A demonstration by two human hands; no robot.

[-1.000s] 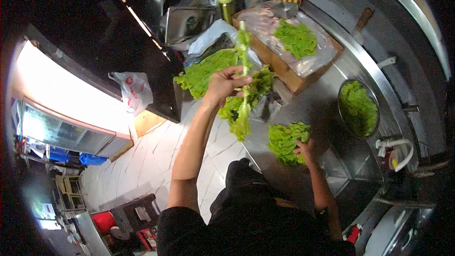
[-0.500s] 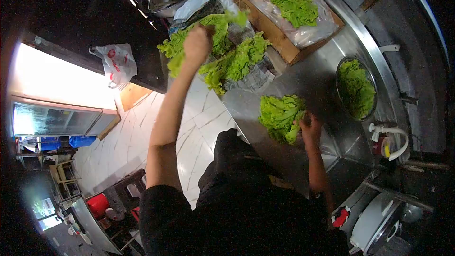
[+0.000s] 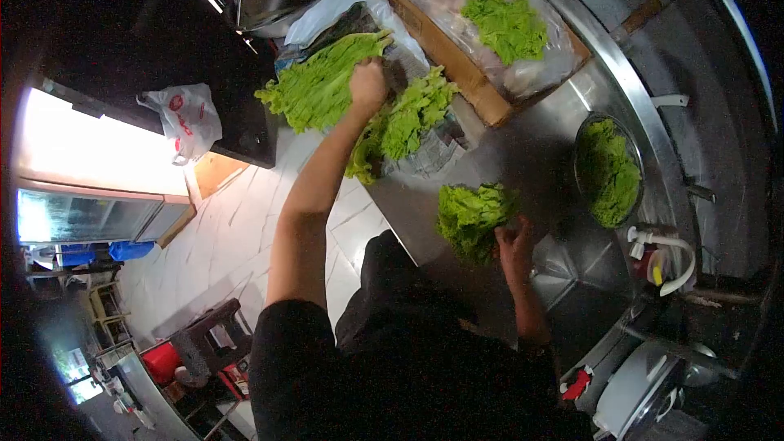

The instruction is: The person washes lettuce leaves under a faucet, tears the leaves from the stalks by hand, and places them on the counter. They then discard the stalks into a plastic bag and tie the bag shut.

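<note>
Worktop (image 3: 531,147): bare steel, running from 12 o'clock down to 5 o'clock on the right of the view.
Box (image 3: 482,98): at 12 o'clock, lined with clear plastic, a few lettuce leaves lying on top.
Leaf pile (image 3: 314,86): at 11 o'clock, broad green lettuce spread over a plastic bag at the worktop's edge.
Bowl (image 3: 606,167): at 3 o'clock, round metal, filled with lettuce.
Lettuce bunch (image 3: 467,216): near centre, resting on the worktop.
Left hand (image 3: 367,82): pressed onto the leaf pile; I cannot tell how the fingers stand.
Right hand (image 3: 514,243): fingers curled around the lettuce bunch's lower edge, gripping it.
</note>
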